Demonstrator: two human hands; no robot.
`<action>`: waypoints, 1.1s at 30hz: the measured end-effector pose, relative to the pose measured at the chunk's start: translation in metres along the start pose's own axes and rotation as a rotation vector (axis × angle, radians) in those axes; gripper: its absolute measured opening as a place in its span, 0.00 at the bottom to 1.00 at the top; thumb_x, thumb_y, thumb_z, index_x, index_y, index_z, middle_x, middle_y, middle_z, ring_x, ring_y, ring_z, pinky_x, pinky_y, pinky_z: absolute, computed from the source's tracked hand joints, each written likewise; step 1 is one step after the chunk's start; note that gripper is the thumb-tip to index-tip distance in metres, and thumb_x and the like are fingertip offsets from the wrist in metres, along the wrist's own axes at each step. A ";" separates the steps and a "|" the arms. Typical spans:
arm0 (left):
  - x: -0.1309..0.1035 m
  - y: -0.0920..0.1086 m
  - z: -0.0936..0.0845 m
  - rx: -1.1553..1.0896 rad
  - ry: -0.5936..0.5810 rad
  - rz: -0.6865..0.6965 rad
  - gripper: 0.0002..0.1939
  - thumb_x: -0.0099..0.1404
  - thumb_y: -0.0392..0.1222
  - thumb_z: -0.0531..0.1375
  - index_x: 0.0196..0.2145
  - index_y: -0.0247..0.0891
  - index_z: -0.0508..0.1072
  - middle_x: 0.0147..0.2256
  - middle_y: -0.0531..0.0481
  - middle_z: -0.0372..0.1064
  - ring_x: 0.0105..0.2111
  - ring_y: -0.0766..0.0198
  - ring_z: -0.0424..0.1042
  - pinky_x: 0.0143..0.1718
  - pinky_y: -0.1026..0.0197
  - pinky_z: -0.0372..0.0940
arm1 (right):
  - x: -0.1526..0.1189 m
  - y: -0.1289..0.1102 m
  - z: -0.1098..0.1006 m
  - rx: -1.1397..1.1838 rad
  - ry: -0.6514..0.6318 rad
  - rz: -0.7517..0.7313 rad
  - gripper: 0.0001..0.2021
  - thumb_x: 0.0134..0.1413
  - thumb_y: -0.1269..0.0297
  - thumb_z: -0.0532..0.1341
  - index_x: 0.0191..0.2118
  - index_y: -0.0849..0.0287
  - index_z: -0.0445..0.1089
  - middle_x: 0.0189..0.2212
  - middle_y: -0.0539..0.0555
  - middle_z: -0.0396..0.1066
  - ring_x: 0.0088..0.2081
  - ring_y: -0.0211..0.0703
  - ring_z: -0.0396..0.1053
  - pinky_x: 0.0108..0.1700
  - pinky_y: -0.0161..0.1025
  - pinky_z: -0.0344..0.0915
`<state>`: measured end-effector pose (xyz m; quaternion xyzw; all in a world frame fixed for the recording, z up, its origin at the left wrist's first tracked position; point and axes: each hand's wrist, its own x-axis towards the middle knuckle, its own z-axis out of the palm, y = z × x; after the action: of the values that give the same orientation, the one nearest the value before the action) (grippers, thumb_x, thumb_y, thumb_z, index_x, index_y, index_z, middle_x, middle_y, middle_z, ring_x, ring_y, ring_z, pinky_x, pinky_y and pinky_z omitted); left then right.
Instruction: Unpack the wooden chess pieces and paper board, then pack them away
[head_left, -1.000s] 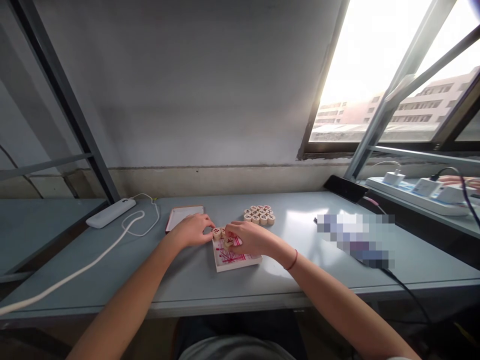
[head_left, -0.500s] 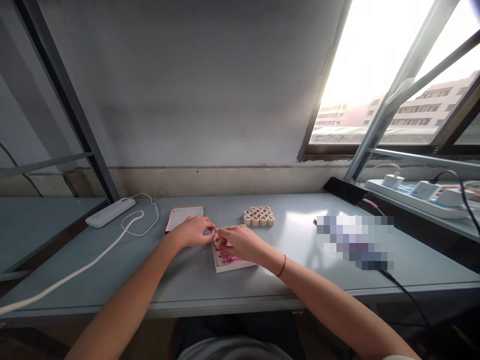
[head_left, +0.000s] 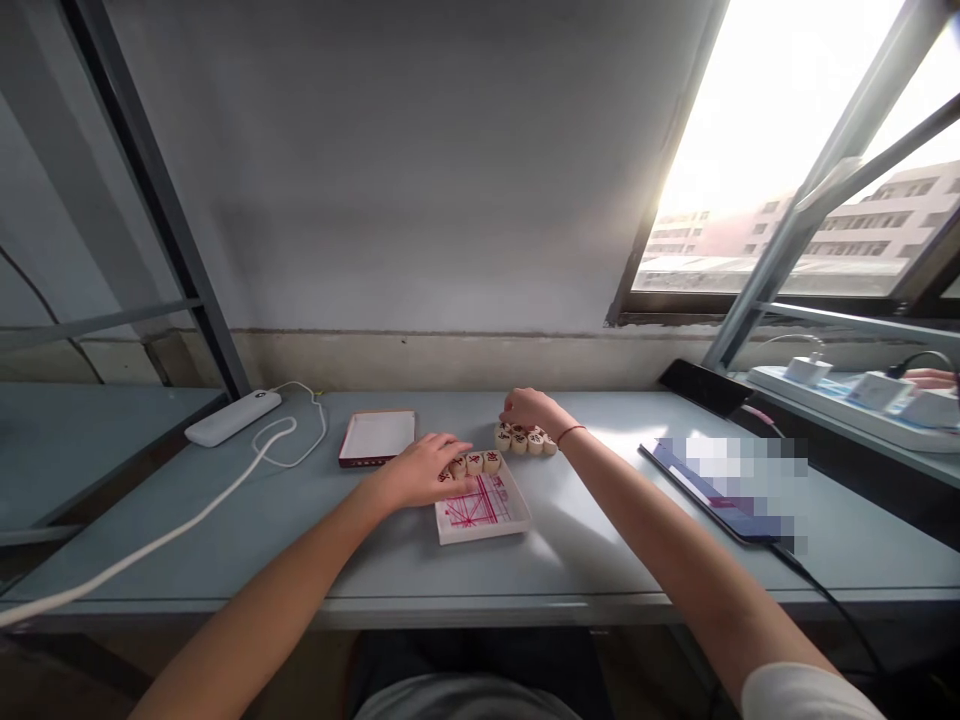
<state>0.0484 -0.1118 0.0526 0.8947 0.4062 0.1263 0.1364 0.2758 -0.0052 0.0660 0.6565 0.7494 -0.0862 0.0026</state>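
Observation:
My left hand [head_left: 426, 470] rests at the far left corner of a shallow white box [head_left: 486, 534], thumb and fingers apart around the row of Chinese chess pieces [head_left: 475, 463] inside. Round and pale with dark characters, these pieces line the box's far side. Red lines show on the sheet [head_left: 476, 505] lying in the rest of the box. Beyond it, my right hand [head_left: 532, 408] reaches over a cluster of Chinese chess pieces [head_left: 520, 441] on the table. Its fingers pinch down at a piece at the cluster's far left, mostly hidden by the hand.
A box lid [head_left: 379, 436] with a dark red side lies left of the box. A white power bank [head_left: 233, 418] and its cable [head_left: 165, 533] are farther left. On the right are a partly blurred tablet [head_left: 712, 497], a black phone-like object [head_left: 703, 388] and a power strip [head_left: 862, 408].
My right hand has moved from the white box to the cluster of pieces beyond it. My left hand's fingers now reach over the row in the box. The view has shifted slightly.

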 end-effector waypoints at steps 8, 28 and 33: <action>0.001 -0.003 -0.002 0.038 -0.002 -0.015 0.31 0.63 0.62 0.50 0.57 0.41 0.61 0.54 0.43 0.59 0.54 0.53 0.58 0.53 0.54 0.56 | 0.019 0.006 0.004 0.048 -0.088 -0.011 0.07 0.39 0.68 0.62 0.29 0.63 0.75 0.24 0.57 0.74 0.22 0.40 0.69 0.25 0.33 0.61; 0.004 0.008 0.000 -0.098 0.364 0.069 0.14 0.64 0.42 0.54 0.48 0.42 0.66 0.46 0.49 0.65 0.42 0.61 0.68 0.44 0.60 0.64 | -0.086 -0.045 0.006 1.154 -0.102 -0.379 0.18 0.44 0.52 0.65 0.35 0.63 0.72 0.28 0.55 0.73 0.29 0.39 0.72 0.22 0.28 0.63; 0.005 0.005 0.003 -0.043 0.266 0.093 0.07 0.57 0.36 0.57 0.36 0.39 0.68 0.39 0.50 0.66 0.34 0.64 0.69 0.36 0.62 0.64 | -0.081 -0.021 0.010 1.198 0.037 -0.274 0.17 0.43 0.52 0.66 0.33 0.63 0.71 0.26 0.55 0.71 0.29 0.39 0.71 0.20 0.27 0.60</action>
<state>0.0559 -0.1113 0.0520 0.8848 0.3758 0.2585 0.0947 0.2651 -0.0885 0.0681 0.4429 0.6482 -0.4804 -0.3910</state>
